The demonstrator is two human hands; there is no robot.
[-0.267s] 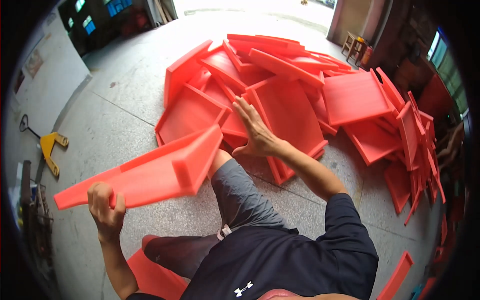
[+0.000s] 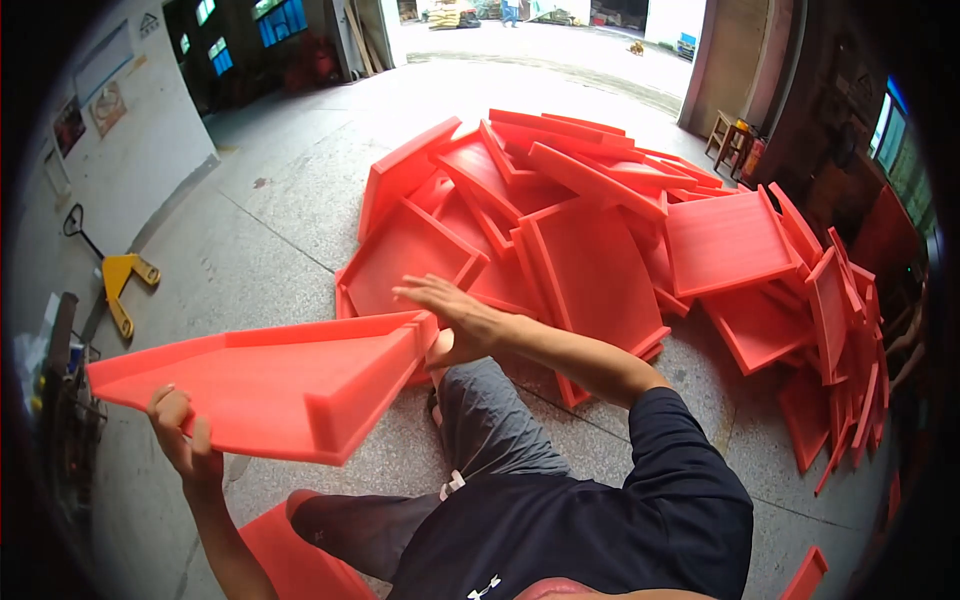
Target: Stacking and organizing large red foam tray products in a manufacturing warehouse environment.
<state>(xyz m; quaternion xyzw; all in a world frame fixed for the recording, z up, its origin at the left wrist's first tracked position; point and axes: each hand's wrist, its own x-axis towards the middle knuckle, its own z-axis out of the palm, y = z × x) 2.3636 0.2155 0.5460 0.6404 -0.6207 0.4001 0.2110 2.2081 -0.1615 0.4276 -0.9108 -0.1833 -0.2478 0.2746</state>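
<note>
A red foam tray-like panel (image 2: 270, 385) with raised rims hangs tilted at my left front, above the floor. My left hand (image 2: 182, 432) is closed round its near left edge, thumb and fingers pinching the foam. At the panel's far right corner is my right hand (image 2: 462, 318), its fingers stretched out and its palm toward the rim. Whether that palm touches the foam I cannot tell. Beyond my hands lies a heap of similar red foam panels (image 2: 590, 275), stacked at many angles.
Another red panel (image 2: 295, 555) lies by my leg, and a red strip (image 2: 806, 575) is at lower right. A yellow pallet jack (image 2: 122, 285) stands at left on the concrete floor (image 2: 270, 215). A wooden stool (image 2: 722, 135) is at the far right, near a wide doorway.
The held panel has swung, showing more of its inner face. My right hand has moved left and down to its right corner. The view has tilted up somewhat.
</note>
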